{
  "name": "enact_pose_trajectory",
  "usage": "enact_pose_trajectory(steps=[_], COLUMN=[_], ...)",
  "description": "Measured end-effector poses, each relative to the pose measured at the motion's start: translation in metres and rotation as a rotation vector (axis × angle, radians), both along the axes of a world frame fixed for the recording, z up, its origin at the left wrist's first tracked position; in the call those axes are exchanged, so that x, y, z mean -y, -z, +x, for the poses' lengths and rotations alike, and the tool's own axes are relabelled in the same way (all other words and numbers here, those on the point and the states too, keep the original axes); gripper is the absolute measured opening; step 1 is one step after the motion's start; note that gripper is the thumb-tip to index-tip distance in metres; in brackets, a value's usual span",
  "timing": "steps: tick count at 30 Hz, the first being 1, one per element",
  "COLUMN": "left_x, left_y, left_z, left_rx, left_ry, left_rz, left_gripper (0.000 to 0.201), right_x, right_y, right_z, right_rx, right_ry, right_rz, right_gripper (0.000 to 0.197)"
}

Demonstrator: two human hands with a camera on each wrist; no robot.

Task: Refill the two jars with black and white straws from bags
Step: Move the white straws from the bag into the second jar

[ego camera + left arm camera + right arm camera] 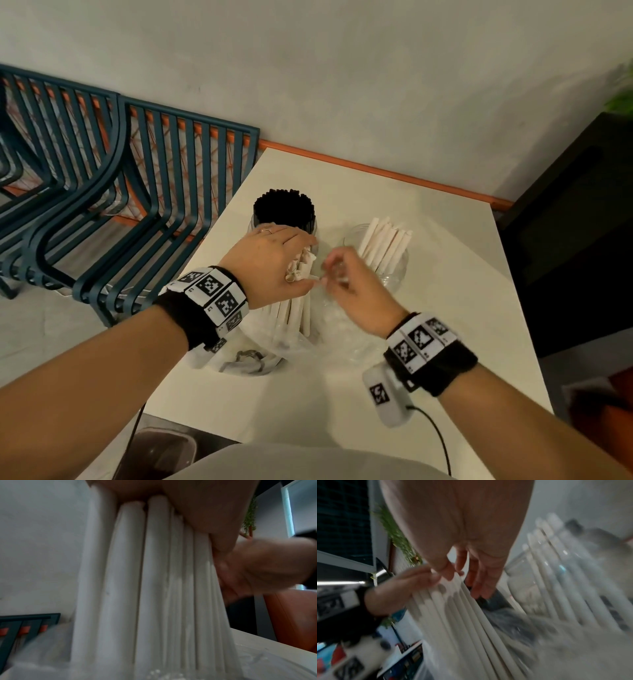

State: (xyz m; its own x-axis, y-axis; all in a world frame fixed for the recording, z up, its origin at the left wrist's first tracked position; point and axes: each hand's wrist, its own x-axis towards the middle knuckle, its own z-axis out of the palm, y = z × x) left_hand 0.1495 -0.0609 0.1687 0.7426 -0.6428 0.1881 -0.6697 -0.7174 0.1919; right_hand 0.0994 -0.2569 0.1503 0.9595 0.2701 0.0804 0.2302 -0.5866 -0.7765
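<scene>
white straws upright, clamped in left hand; right hand pinching top.

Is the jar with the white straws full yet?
No, only partly filled. The white straws lean to one side of the jar, leaving open space, unlike the tightly packed black straws.

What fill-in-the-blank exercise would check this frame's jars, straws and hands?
1. The round clear glass jar by the blue slatted chairs is packed with ____ straws.
2. The upright bundle of white paper-wrapped straws is gripped by the ____ hand.
3. The other glass jar holds ____ straws.

Missing: black; left; white
</scene>
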Motion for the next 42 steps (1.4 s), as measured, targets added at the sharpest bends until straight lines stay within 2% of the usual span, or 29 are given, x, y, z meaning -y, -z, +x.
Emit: enact_pose_trajectory(steps=[1, 4, 6, 9, 12, 17, 23, 26, 29, 34, 42], left_x=[-0.005, -0.024, -0.036, -0.046, -0.047, -0.045, -0.044, -0.042, -0.041, -0.039, -0.039], left_y=[0.0, -0.002, -0.002, 0.003, 0.008, 0.013, 0.015, 0.016, 0.017, 0.021, 0.022], left_z=[0.0, -0.001, -0.003, -0.009, -0.013, -0.014, -0.016, -0.016, -0.017, -0.015, -0.013], left_rx=[0.024, 0.029, -0.029, -0.173, -0.254, -0.243, -0.194, -0.182, -0.174, -0.142, -0.118], left_ry=[-0.02, -0.079, -0.092, -0.117, -0.178, -0.202, -0.18, -0.179, -0.182, -0.177, -0.21], left_rz=[0.048, 0.137, 0.108, -0.055, -0.213, -0.232, -0.267, -0.272, -0.248, -0.249, -0.224], left_gripper=[0.071, 0.078, 0.079, 0.082, 0.088, 0.087, 0.078, 0.079, 0.079, 0.074, 0.07], right_x=[-0.003, 0.001, 0.006, 0.012, 0.01, -0.008, -0.029, -0.03, -0.032, -0.033, -0.032], right_y=[0.012, 0.047, 0.063, 0.074, 0.076, 0.059, 0.03, 0.025, 0.023, 0.025, 0.027], right_z=[-0.005, -0.011, -0.013, -0.014, -0.013, -0.003, 0.013, 0.015, 0.018, 0.023, 0.022], right_rx=[-0.093, -0.194, -0.263, -0.322, -0.321, -0.144, -0.207, -0.242, -0.272, -0.285, -0.289], right_ry=[-0.039, -0.153, -0.152, -0.058, 0.043, 0.12, 0.058, 0.057, 0.048, 0.091, 0.14], right_rz=[-0.068, -0.349, -0.394, -0.306, -0.183, 0.065, 0.291, 0.425, 0.468, 0.452, 0.472], right_gripper=[0.013, 0.028, 0.037, 0.04, 0.056, 0.07, 0.058, 0.046, 0.042, 0.05, 0.046])
